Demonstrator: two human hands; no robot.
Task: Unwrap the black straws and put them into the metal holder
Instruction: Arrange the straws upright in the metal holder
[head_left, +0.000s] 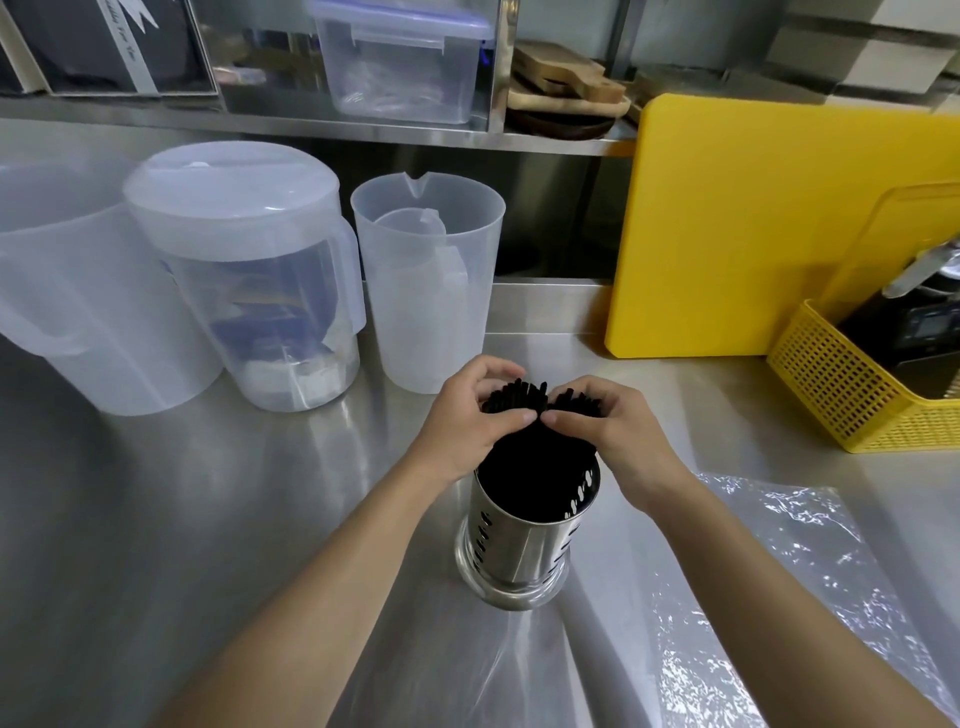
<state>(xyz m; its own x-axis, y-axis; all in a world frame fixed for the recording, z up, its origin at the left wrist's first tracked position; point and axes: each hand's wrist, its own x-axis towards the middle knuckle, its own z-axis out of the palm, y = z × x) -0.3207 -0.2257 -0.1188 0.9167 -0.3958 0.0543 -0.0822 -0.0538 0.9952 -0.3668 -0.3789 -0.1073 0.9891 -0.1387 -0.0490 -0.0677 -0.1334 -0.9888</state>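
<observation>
A perforated metal holder (519, 540) stands upright on the steel counter, in the middle of the view. A thick bundle of black straws (524, 457) fills it and sticks out above its rim. My left hand (467, 421) wraps the left part of the straw tops. My right hand (608, 426) wraps the right part. My thumbs meet in the middle and split the tops into two fans. The lower ends of the straws are hidden inside the holder.
A clear plastic wrapper (753, 597) lies on the counter at the right, partly under my right arm. Three translucent jugs (249, 291) stand at the back left. A yellow cutting board (753, 223) leans at the back right, beside a yellow basket (852, 384).
</observation>
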